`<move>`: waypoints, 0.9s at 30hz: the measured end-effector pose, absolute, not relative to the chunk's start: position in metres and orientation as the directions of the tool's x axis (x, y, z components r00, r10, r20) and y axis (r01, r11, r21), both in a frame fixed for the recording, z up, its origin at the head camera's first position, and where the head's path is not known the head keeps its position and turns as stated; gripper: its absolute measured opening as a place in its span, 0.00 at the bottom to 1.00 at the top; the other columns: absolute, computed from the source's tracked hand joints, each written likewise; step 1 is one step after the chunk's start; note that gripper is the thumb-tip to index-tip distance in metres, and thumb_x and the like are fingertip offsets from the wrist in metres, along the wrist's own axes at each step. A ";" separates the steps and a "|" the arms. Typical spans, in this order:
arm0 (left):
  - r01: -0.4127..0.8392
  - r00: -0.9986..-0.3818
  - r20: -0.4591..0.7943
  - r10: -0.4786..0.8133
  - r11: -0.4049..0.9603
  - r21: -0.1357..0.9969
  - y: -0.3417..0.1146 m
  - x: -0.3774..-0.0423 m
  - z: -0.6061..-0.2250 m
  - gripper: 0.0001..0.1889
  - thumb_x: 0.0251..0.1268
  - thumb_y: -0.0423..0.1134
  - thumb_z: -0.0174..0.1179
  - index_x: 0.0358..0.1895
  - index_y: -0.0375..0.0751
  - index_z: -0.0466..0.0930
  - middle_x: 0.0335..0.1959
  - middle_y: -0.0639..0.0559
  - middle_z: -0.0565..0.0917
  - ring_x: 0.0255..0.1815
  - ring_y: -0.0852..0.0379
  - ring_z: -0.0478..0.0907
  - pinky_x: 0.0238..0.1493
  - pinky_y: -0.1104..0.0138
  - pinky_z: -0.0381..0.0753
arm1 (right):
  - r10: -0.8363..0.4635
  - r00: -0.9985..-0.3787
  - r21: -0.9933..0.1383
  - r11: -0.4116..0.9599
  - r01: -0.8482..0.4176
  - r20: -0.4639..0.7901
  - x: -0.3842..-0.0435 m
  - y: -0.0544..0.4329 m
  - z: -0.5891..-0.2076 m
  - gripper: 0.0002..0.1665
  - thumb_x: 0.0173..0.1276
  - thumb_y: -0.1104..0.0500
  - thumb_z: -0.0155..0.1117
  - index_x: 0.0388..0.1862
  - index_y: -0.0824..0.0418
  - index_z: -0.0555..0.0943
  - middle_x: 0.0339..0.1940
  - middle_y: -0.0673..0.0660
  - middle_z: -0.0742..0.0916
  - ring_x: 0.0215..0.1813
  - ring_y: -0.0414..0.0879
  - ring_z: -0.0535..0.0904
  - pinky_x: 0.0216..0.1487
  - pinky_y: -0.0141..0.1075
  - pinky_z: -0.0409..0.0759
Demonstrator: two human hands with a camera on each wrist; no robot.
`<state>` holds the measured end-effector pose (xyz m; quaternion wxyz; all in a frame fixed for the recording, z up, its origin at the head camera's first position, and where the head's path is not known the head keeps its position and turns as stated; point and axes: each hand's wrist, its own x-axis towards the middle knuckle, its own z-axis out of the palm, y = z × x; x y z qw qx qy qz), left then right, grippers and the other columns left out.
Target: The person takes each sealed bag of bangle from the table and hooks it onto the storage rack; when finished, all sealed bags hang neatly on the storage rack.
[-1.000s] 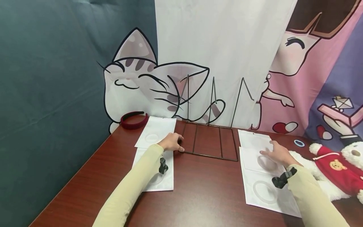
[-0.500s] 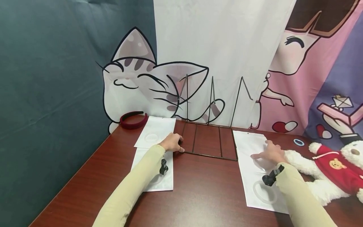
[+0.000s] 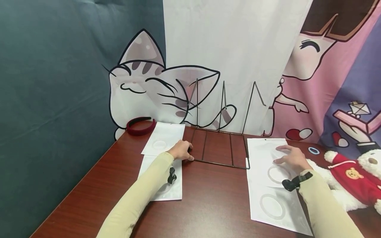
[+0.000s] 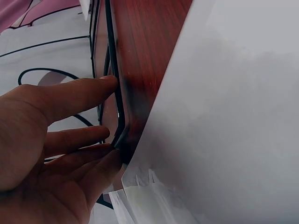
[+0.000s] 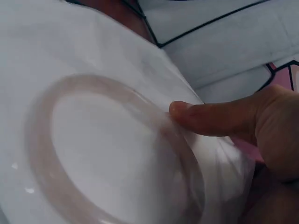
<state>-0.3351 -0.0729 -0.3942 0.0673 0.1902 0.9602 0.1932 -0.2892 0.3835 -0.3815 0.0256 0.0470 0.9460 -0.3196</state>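
Note:
At the left front corner of a dark wire rack (image 3: 218,163), my left hand (image 3: 180,150) holds the frame between thumb and fingers. In the left wrist view the thumb and fingertips (image 4: 110,84) meet the rod. My right hand (image 3: 294,158) lies over the upper of two overlapping white pouches (image 3: 262,155) to the rack's right, fingers fairly straight. Each pouch shows a translucent ring; the lower pouch (image 3: 256,201) lies nearer me. In the right wrist view the thumb (image 5: 187,114) touches the pouch beside its ring (image 5: 39,149); the other fingers are hidden.
Left of the rack lie two similar white pouches (image 3: 163,132), partly under my left forearm. A dark red headband (image 3: 140,132) sits behind them. At right are a white teddy bear (image 3: 354,172) in a red top and a small blue ring (image 3: 314,150). Printed cloth hangs behind.
The right-hand pouches shift left, then turn and settle straighter beside the rack, with my right hand moving left and back right. My left hand and the rack stay put.

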 end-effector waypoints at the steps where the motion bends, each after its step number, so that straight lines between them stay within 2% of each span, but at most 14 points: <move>1: 0.339 -0.919 -0.055 0.391 0.853 0.396 -0.073 -0.335 -0.394 0.28 0.56 0.42 0.75 0.59 0.33 0.81 0.60 0.38 0.83 0.65 0.42 0.77 0.67 0.56 0.77 | 0.058 -0.996 -0.604 0.793 0.083 -0.061 -0.289 0.386 -0.380 0.45 0.52 0.57 0.79 0.68 0.70 0.72 0.73 0.80 0.66 0.73 0.76 0.60 0.69 0.69 0.59; 4: 0.347 -0.917 -0.053 0.395 0.855 0.385 -0.073 -0.334 -0.392 0.28 0.55 0.42 0.75 0.59 0.34 0.81 0.59 0.38 0.84 0.65 0.42 0.78 0.67 0.56 0.77 | 0.033 -0.999 -0.608 0.794 0.035 -0.013 -0.286 0.390 -0.377 0.40 0.55 0.56 0.77 0.66 0.68 0.76 0.71 0.78 0.70 0.72 0.72 0.64 0.67 0.64 0.64; 6: 0.351 -0.915 -0.053 0.399 0.856 0.381 -0.073 -0.333 -0.392 0.28 0.55 0.43 0.75 0.58 0.34 0.81 0.59 0.39 0.84 0.64 0.43 0.78 0.67 0.56 0.77 | 0.026 -0.999 -0.594 0.804 0.001 0.034 -0.285 0.392 -0.374 0.36 0.56 0.57 0.76 0.64 0.66 0.78 0.69 0.76 0.74 0.67 0.67 0.70 0.60 0.53 0.70; 8: 0.355 -0.913 -0.056 0.404 0.854 0.380 -0.073 -0.333 -0.392 0.28 0.55 0.43 0.75 0.59 0.34 0.81 0.59 0.39 0.84 0.64 0.43 0.78 0.67 0.56 0.77 | 0.023 -0.995 -0.580 0.814 -0.038 0.097 -0.283 0.393 -0.373 0.32 0.57 0.60 0.74 0.63 0.64 0.80 0.64 0.75 0.79 0.52 0.58 0.76 0.48 0.42 0.71; 10: 0.358 -0.911 -0.059 0.409 0.852 0.381 -0.073 -0.333 -0.392 0.28 0.56 0.43 0.74 0.59 0.34 0.81 0.59 0.39 0.84 0.65 0.43 0.78 0.67 0.56 0.77 | 0.014 -0.986 -0.561 0.824 -0.082 0.165 -0.280 0.393 -0.371 0.30 0.58 0.63 0.73 0.61 0.62 0.81 0.58 0.73 0.82 0.37 0.47 0.74 0.34 0.34 0.66; 11: 0.359 -0.910 -0.061 0.410 0.852 0.380 -0.074 -0.333 -0.393 0.28 0.56 0.43 0.74 0.59 0.34 0.81 0.59 0.39 0.84 0.65 0.43 0.78 0.67 0.56 0.77 | 0.007 -0.981 -0.556 0.825 -0.105 0.196 -0.278 0.393 -0.370 0.31 0.57 0.64 0.72 0.63 0.61 0.81 0.58 0.73 0.83 0.36 0.42 0.72 0.32 0.31 0.65; 13: 0.353 -0.911 -0.068 0.407 0.854 0.381 -0.074 -0.334 -0.394 0.27 0.57 0.44 0.73 0.58 0.35 0.82 0.59 0.40 0.84 0.65 0.43 0.78 0.67 0.56 0.77 | -0.012 -0.972 -0.560 0.816 -0.144 0.233 -0.274 0.392 -0.367 0.36 0.58 0.66 0.72 0.68 0.58 0.78 0.61 0.73 0.82 0.37 0.42 0.75 0.32 0.26 0.67; 14: 0.349 -0.912 -0.072 0.404 0.855 0.383 -0.074 -0.334 -0.395 0.26 0.58 0.44 0.73 0.58 0.35 0.82 0.59 0.40 0.84 0.65 0.44 0.78 0.67 0.57 0.76 | -0.024 -0.970 -0.568 0.807 -0.161 0.242 -0.271 0.391 -0.366 0.39 0.58 0.66 0.71 0.70 0.56 0.76 0.63 0.72 0.81 0.41 0.44 0.77 0.35 0.23 0.68; 17: 0.341 -0.914 -0.078 0.399 0.857 0.387 -0.075 -0.334 -0.397 0.25 0.59 0.45 0.72 0.58 0.36 0.83 0.58 0.41 0.85 0.65 0.43 0.77 0.67 0.57 0.76 | -0.064 -0.965 -0.575 0.793 -0.203 0.253 -0.263 0.387 -0.359 0.48 0.58 0.66 0.72 0.77 0.50 0.67 0.71 0.73 0.74 0.61 0.38 0.73 0.46 0.14 0.61; 18: 0.338 -0.914 -0.078 0.397 0.856 0.391 -0.075 -0.334 -0.398 0.25 0.59 0.45 0.72 0.57 0.36 0.83 0.58 0.42 0.85 0.65 0.43 0.77 0.67 0.56 0.76 | -0.080 -0.966 -0.589 0.779 -0.215 0.247 -0.260 0.385 -0.357 0.49 0.59 0.67 0.71 0.79 0.49 0.64 0.72 0.72 0.73 0.62 0.36 0.73 0.47 0.12 0.61; 21: 0.338 -0.916 -0.072 0.396 0.854 0.396 -0.075 -0.334 -0.398 0.26 0.58 0.45 0.73 0.58 0.35 0.82 0.58 0.41 0.85 0.65 0.42 0.76 0.67 0.56 0.76 | -0.129 -0.956 -0.605 0.750 -0.267 0.262 -0.250 0.378 -0.349 0.52 0.59 0.69 0.69 0.80 0.48 0.61 0.73 0.71 0.72 0.56 0.21 0.67 0.47 0.10 0.60; 22: 0.338 -0.917 -0.066 0.393 0.855 0.394 -0.075 -0.335 -0.398 0.27 0.58 0.45 0.73 0.58 0.35 0.82 0.59 0.41 0.85 0.66 0.41 0.76 0.68 0.56 0.76 | -0.148 -0.950 -0.613 0.734 -0.291 0.274 -0.247 0.375 -0.346 0.53 0.59 0.71 0.68 0.81 0.47 0.60 0.73 0.70 0.71 0.55 0.19 0.66 0.47 0.10 0.61; 24: 0.335 -0.920 -0.059 0.387 0.856 0.394 -0.074 -0.335 -0.397 0.28 0.57 0.44 0.74 0.59 0.34 0.82 0.60 0.40 0.84 0.67 0.41 0.76 0.68 0.55 0.76 | -0.175 -0.935 -0.610 0.717 -0.337 0.310 -0.240 0.369 -0.341 0.54 0.59 0.72 0.68 0.81 0.46 0.60 0.73 0.67 0.71 0.56 0.17 0.65 0.50 0.09 0.60; 27: 0.336 -0.923 -0.049 0.382 0.862 0.380 -0.073 -0.335 -0.398 0.28 0.56 0.44 0.74 0.59 0.34 0.82 0.60 0.40 0.84 0.67 0.42 0.77 0.68 0.56 0.76 | -0.190 -0.910 -0.608 0.691 -0.391 0.369 -0.232 0.361 -0.333 0.54 0.59 0.73 0.68 0.80 0.44 0.61 0.75 0.56 0.72 0.59 0.17 0.66 0.52 0.09 0.60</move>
